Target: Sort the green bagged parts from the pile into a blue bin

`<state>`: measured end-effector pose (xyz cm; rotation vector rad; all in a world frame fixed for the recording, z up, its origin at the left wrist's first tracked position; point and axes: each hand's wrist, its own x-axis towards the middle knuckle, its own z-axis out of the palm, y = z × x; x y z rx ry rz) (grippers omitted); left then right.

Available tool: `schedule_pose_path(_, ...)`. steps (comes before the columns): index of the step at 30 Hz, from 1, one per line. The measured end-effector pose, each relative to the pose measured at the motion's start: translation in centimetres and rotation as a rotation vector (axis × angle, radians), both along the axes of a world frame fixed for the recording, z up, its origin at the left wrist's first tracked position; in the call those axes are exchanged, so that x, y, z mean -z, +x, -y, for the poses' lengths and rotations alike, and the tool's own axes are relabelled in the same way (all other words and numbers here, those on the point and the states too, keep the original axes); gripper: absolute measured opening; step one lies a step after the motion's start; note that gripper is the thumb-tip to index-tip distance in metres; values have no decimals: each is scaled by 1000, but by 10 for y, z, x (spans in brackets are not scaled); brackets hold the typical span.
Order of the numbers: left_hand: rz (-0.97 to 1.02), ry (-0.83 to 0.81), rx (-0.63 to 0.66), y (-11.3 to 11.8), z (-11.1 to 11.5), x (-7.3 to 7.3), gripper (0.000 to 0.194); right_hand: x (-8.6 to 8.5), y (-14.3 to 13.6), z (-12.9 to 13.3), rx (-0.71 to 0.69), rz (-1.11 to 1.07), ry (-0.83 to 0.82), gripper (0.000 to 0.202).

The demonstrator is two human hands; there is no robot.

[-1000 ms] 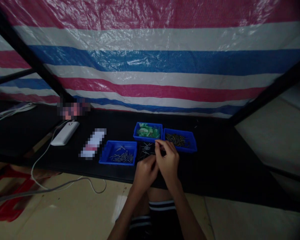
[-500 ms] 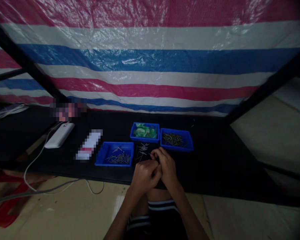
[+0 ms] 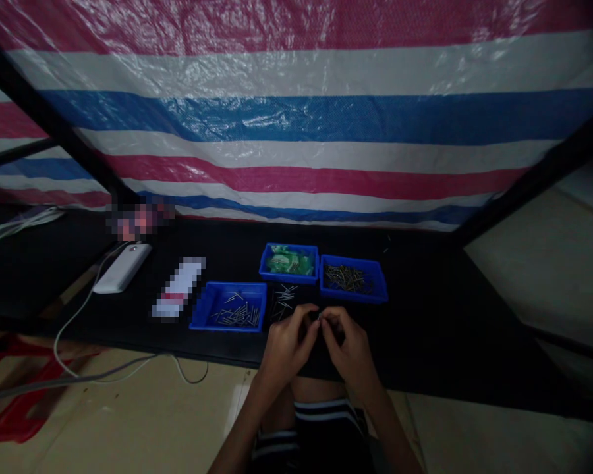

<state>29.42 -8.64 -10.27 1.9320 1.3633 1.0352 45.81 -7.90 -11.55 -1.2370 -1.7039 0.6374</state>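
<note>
My left hand (image 3: 287, 343) and my right hand (image 3: 350, 343) meet fingertip to fingertip over the near edge of the black table. Between them shows a tiny shiny metal piece (image 3: 319, 316), too small to name. The right thumb and forefinger pinch it; the left fingers curl close against it, and what they hold is hidden. Just beyond the left hand lie several loose thin screws or nails (image 3: 285, 296). Similar silver pieces (image 3: 240, 315) fill part of the left blue tray (image 3: 210, 299). Darker, brassy ones (image 3: 346, 279) are heaped in the right blue tray (image 3: 379, 282).
Green-tinted plastic packets (image 3: 291, 262) lie in a blue tray (image 3: 263, 271) at the back. A white power strip (image 3: 122, 268) with a cable and a blurred white item (image 3: 180, 288) are on the left. Striped sheeting (image 3: 296, 118) hangs behind the black table (image 3: 439, 316).
My hands were overlapped, the left partly in front of the right. Now they are side by side, with fingertips meeting and the tiny metal piece showing. The view has shifted slightly.
</note>
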Motion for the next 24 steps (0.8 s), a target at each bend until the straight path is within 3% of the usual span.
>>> schedule_pose_path(6,91,72,6,-1,-1,5,13,0,-7,3,6,92,45,11)
schedule_pose_path(11,133,58,-68,-1,-1,5,13,-1,-8,1,-13,68,54,9)
schedule_pose_path(18,135,110,-50,-1,0,7,7,-2,-6,2,-36,-13,8,7)
schedule_pose_path(24,114,190,-38,-3,2,6,9,-5,-6,3,1,-54,2,20)
